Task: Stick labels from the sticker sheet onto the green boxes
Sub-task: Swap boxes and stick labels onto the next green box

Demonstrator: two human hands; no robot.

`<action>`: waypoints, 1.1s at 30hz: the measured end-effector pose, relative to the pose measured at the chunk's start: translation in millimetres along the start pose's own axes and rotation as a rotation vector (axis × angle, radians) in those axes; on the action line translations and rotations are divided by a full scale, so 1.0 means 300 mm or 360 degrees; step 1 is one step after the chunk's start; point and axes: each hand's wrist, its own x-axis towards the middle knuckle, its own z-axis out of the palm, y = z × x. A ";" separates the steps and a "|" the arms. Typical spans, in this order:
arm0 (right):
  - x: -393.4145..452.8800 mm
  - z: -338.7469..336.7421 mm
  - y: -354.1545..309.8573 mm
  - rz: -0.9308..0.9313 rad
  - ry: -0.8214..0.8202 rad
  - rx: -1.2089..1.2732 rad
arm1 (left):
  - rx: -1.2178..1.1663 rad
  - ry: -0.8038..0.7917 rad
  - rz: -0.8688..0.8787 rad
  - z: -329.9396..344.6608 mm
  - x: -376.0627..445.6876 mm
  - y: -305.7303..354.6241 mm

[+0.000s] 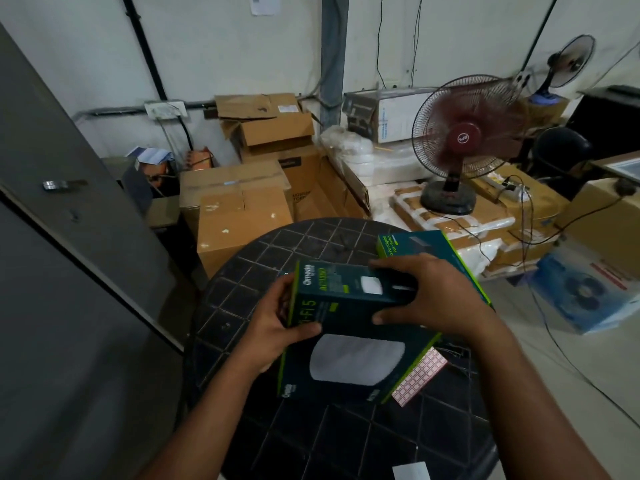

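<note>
Both hands hold a small dark green box above the round black table. My left hand grips its left end, thumb underneath. My right hand grips its right end from above, thumb on the near side. Beneath it lies a larger green box showing a white device picture. A third green box lies flat behind my right hand. The pink-and-white sticker sheet pokes out from under the large box's right edge.
A white slip lies at the table's near edge. Cardboard cartons stand behind the table, a red fan on wrapped parcels at the right, cables across the floor, and a grey cabinet door close on the left.
</note>
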 end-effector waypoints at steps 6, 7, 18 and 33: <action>-0.012 0.002 0.028 0.0002 0.0021 0.0143 | -0.0350 0.0003 -0.0073 -0.032 -0.020 -0.039; -0.012 0.007 0.024 0.0004 0.0057 0.0161 | -0.0317 0.0049 -0.0080 -0.033 -0.021 -0.030; -0.056 0.067 -0.211 0.0532 0.0888 0.0006 | 0.0576 0.0292 0.0251 0.189 -0.135 0.111; 0.006 0.115 -0.222 -0.0189 0.0816 0.0688 | 0.0062 0.0421 0.0714 0.058 0.028 0.265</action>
